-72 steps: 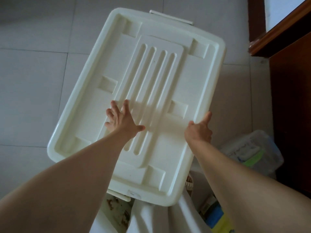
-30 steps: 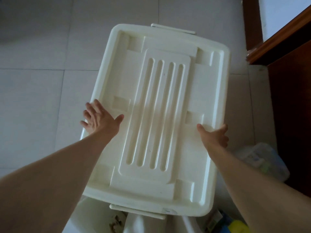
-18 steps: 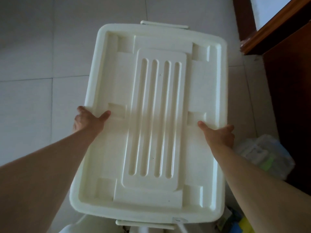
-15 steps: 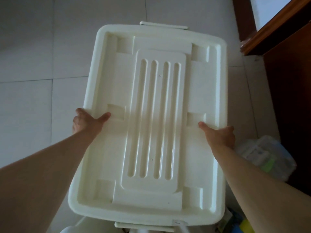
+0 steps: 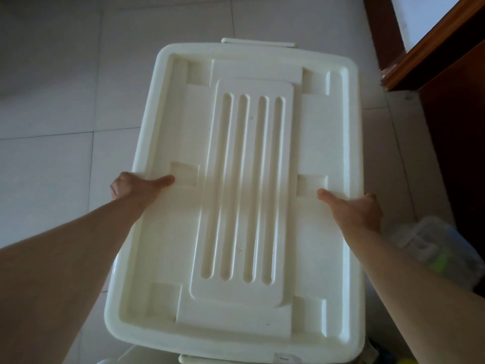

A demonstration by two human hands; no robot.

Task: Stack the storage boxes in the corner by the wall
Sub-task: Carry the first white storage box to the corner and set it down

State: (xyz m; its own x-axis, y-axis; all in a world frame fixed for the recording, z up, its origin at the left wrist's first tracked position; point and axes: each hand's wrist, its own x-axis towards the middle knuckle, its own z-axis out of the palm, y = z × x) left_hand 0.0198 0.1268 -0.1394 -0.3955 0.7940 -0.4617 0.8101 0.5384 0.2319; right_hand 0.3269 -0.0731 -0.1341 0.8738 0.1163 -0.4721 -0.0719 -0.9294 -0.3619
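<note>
Pale tiled floor (image 5: 52, 106) underneath everything, with thin lines between the tiles. Big white storage box (image 5: 236, 195) in the middle, seen from above with its lid on top, up off the floor between two bare arms. Four long grooves down the middle of the lid, small square dents near the edges. One latch handle (image 5: 258, 42) poking out at the far end, another just showing at the near end.

Dark brown wooden cabinet (image 5: 456, 143) on the right side, just beside the box. A bit of pale wall (image 5: 417, 14) up in the top right corner. Down low on the right, a small clear plastic box (image 5: 433, 248) on the floor, partly hidden behind the right arm, with something green inside, too blurry to tell.

Left hand (image 5: 136, 189) gripping the left long edge of the box: thumb flat on top of the lid, fingers curled down over the rim. Right hand (image 5: 354, 211) gripping the right long edge the same way, thumb on top, fingers wrapped over the side and out of sight.
</note>
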